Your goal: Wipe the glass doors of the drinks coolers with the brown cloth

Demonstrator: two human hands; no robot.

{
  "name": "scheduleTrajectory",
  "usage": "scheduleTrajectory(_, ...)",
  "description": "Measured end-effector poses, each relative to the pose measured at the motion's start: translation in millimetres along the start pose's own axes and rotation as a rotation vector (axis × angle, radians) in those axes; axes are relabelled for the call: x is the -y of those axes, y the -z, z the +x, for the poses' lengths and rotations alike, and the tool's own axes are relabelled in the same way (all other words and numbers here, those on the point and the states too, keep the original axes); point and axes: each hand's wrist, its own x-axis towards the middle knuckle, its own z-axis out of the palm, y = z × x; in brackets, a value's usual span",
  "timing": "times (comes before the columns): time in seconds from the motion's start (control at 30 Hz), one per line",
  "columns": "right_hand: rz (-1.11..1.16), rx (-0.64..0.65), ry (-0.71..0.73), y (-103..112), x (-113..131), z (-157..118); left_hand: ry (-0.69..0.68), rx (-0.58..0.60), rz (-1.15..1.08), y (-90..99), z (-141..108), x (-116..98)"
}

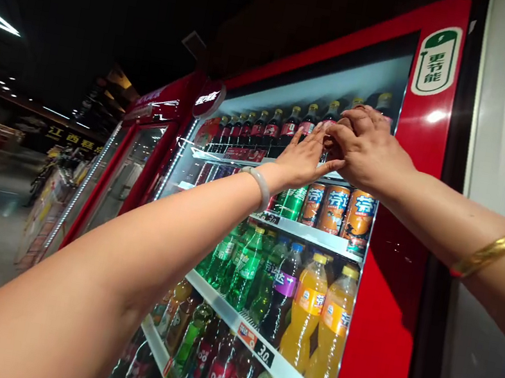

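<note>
Top-shelf bottles (289,127) | dark | yellow caps (334,104) | labels (271,130) apparently red | upright

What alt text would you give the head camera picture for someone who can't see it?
A person's left hand and right hand are raised close together before dark, yellow-capped bottles in a red drinks cooler. Orange cans and colourful bottles line shelves below.
</note>
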Motion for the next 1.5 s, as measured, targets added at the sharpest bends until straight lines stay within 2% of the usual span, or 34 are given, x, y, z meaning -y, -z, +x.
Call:
scheduleTrajectory(0.17,-0.055,0.022,-0.058,-21,38,6,-0.028,-0.050,-0.096,-17.4,-30,31)
scheduleTrajectory(0.33,-0.114,0.062,-0.026,-15,67,-17,-0.173,-0.086,-0.138,-33.4,-60,54)
scheduleTrajectory(0.4,-0.174,0.074,-0.106,-10,69,-18,-0.186,-0.098,-0.157,-32.0,-59,64)
scheduleTrajectory(0.47,-0.243,0.063,-0.220,-11,66,-8,-0.126,-0.129,-0.178,-27.2,-49,75)
scheduleTrajectory(0.6,-0.325,0.020,-0.367,-41,69,42,0.026,-0.200,-0.177,-18.1,-25,97)
scheduleTrajectory(0.67,-0.346,0.014,-0.378,-61,77,67,0.057,-0.217,-0.168,-18.5,-19,108)
scheduleTrajectory(0.73,-0.354,0.009,-0.355,-75,89,79,0.072,-0.233,-0.180,-23.0,-18,118)
scheduleTrajectory(0.83,-0.349,0.038,-0.269,-75,101,71,0.078,-0.277,-0.236,-32.5,-22,129)
scheduleTrajectory(0.93,-0.389,0.092,-0.225,-56,96,54,0.071,-0.312,-0.289,-38.4,-24,132)
scheduleTrajectory(1.03,-0.477,0.035,-0.322,-48,76,58,0.080,-0.332,-0.309,-39.8,-24,130)
scheduleTrajectory(1.1,-0.494,-0.040,-0.357,-59,64,75,0.086,-0.344,-0.313,-40.1,-23,129)
scheduleTrajectory(1.17,-0.480,-0.094,-0.328,-78,61,92,0.091,-0.346,-0.301,-40.7,-23,128)
scheduleTrajectory(1.23,-0.453,-0.116,-0.278,-94,69,100,0.098,-0.342,-0.279,-41.1,-25,128)
scheduleTrajectory(1.3,-0.409,-0.103,-0.239,-99,83,93,0.099,-0.334,-0.264,-41.0,-28,127)
scheduleTrajectory(1.4,-0.334,-0.001,-0.193,-81,97,62,0.103,-0.305,-0.256,-39.6,-36,126)
scheduleTrajectory(1.5,-0.313,0.105,-0.224,-52,93,39,0.136,-0.266,-0.237,-38.5,-45,123)
